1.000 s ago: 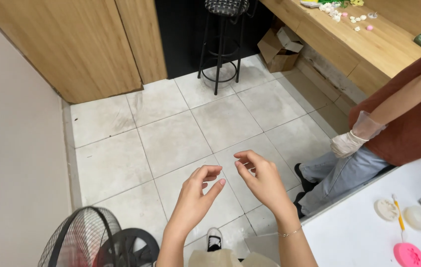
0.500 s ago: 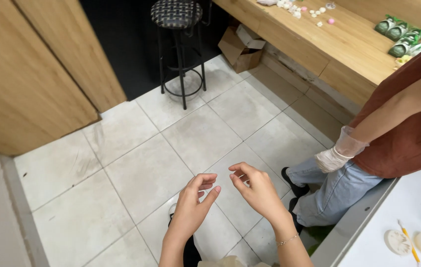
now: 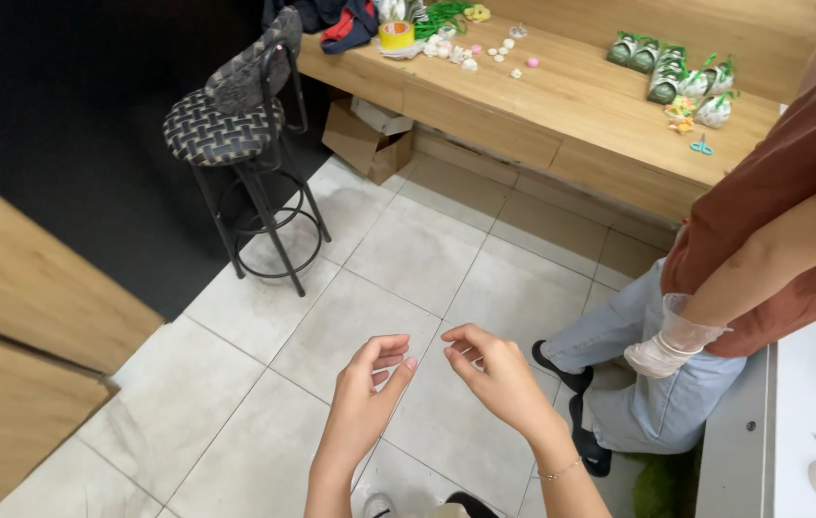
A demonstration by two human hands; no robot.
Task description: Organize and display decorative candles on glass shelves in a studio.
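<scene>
Fingertips of the left hand [image 3: 370,388] and the right hand [image 3: 494,374] curl toward each other above the tiled floor [image 3: 398,259], pinched as if on something very fine between them; whether they actually grip anything cannot be told, since no thread or small piece shows. If a tiny item is there, it sits between the two pinches, and the likeliest trouble is a slip: it would drop onto pale tile and be hard to find. A co-worker's gloved hand [image 3: 662,350] hangs close on the right, so a bump could jar the pinch. The stool [image 3: 235,125] and the wooden counter [image 3: 561,96] stand well apart.
</scene>
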